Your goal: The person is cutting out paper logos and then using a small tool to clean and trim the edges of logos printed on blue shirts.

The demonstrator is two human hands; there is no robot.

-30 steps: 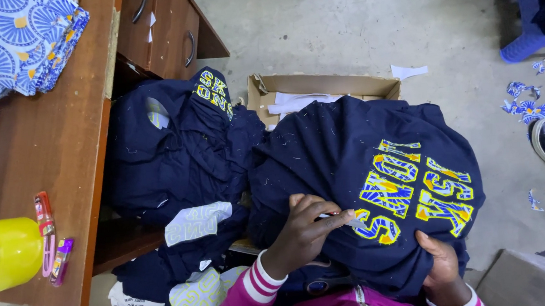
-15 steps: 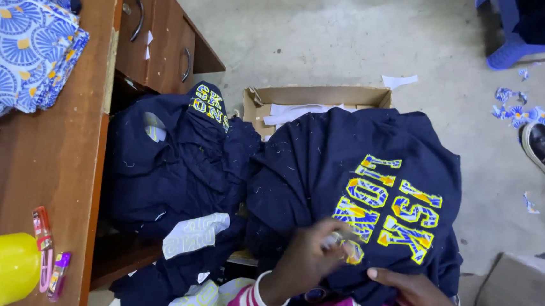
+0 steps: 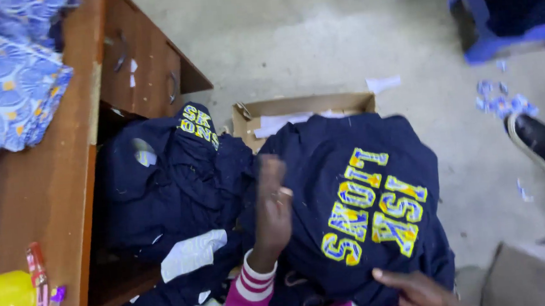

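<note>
A grey concrete floor lay beneath the scene. Nearest, the right hand pressed flat, fingers released, on a navy cloth garment with yellow lettering across the lap. The left hand hovered open above it, blurred. Beyond sat an open cardboard box; leftward, a brown wooden table.

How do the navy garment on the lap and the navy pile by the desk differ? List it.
1. The garment on the lap lies spread flat, its yellow lettering fully shown; the pile by the desk is heaped and crumpled, with only a corner of lettering showing.
2. The right hand rests on the lap garment's lower edge and the left hand is raised at its side; no hand touches the pile.
Both are dark navy with yellow lettering.
</note>
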